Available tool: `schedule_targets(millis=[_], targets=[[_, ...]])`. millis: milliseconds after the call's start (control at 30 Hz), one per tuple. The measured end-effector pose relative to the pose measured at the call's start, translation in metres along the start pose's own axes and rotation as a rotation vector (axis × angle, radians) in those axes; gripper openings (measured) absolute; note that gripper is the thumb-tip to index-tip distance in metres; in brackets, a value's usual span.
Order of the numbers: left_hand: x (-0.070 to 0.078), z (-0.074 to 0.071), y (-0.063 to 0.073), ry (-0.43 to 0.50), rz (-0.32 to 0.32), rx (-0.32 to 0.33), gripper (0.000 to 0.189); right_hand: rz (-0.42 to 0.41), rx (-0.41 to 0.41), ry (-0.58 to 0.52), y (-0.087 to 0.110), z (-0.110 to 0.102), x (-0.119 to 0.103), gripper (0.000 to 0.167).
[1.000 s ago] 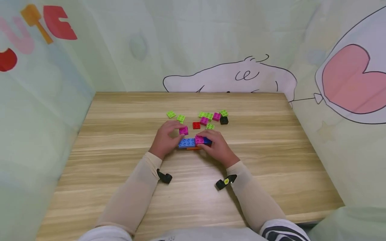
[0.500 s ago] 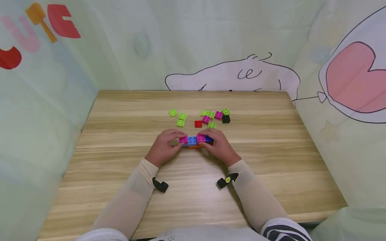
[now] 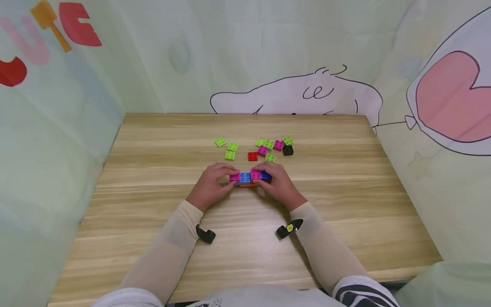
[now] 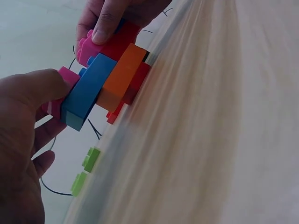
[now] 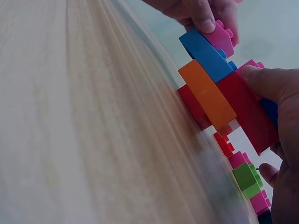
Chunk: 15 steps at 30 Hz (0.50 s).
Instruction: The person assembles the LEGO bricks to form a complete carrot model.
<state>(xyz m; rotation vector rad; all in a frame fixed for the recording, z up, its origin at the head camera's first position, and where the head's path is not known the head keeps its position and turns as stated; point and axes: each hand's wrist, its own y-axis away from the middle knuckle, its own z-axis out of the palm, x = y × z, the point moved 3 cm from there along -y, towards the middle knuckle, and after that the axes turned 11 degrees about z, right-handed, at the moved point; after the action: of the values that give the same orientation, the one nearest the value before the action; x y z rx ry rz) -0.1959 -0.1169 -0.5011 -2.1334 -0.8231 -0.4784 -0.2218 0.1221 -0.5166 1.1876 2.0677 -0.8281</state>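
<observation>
A stepped stack of toy building bricks stands on the table between both hands. At its base is a red brick, with an orange brick across it. Above these lie a blue brick and a longer red brick. My left hand pinches a pink brick between thumb and fingers, at the blue brick's left end. Thumb and fingers of my right hand hold a second pink brick on top, beside a dark blue brick partly hidden by the hand.
Behind the stack lie loose bricks: several lime green ones, a red one, pink ones and a black one. The wooden table meets a printed cloth wall at its back edge.
My left hand has brought its pink brick from behind the stack down onto the blue brick's left end. The right hand stays at its pink brick.
</observation>
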Motion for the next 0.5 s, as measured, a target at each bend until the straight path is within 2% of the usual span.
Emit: schedule_targets(millis=[133, 200, 300, 367, 433, 500], targets=[[-0.004, 0.004, 0.004, 0.04, -0.07, -0.018, 0.048, 0.016, -0.004, -0.006, 0.001, 0.001, 0.0, 0.033], [-0.007, 0.005, 0.006, 0.029, -0.102, -0.024, 0.054, 0.025, -0.012, -0.012, 0.001, 0.001, 0.0, 0.034], [-0.01, 0.006, 0.008, 0.014, -0.137, -0.022, 0.054, 0.053, -0.006, -0.053, 0.0, -0.001, 0.003, 0.036], [-0.012, 0.007, 0.008, 0.014, -0.151, -0.024, 0.05, 0.071, 0.047, -0.103, -0.003, -0.007, 0.009, 0.033], [-0.013, 0.007, 0.007, 0.026, -0.163, -0.028, 0.046, 0.094, 0.14, -0.123, -0.008, -0.015, 0.017, 0.032], [-0.013, 0.007, 0.007, 0.04, -0.174, -0.03, 0.044, 0.131, 0.231, -0.086, -0.013, -0.024, 0.025, 0.031]])
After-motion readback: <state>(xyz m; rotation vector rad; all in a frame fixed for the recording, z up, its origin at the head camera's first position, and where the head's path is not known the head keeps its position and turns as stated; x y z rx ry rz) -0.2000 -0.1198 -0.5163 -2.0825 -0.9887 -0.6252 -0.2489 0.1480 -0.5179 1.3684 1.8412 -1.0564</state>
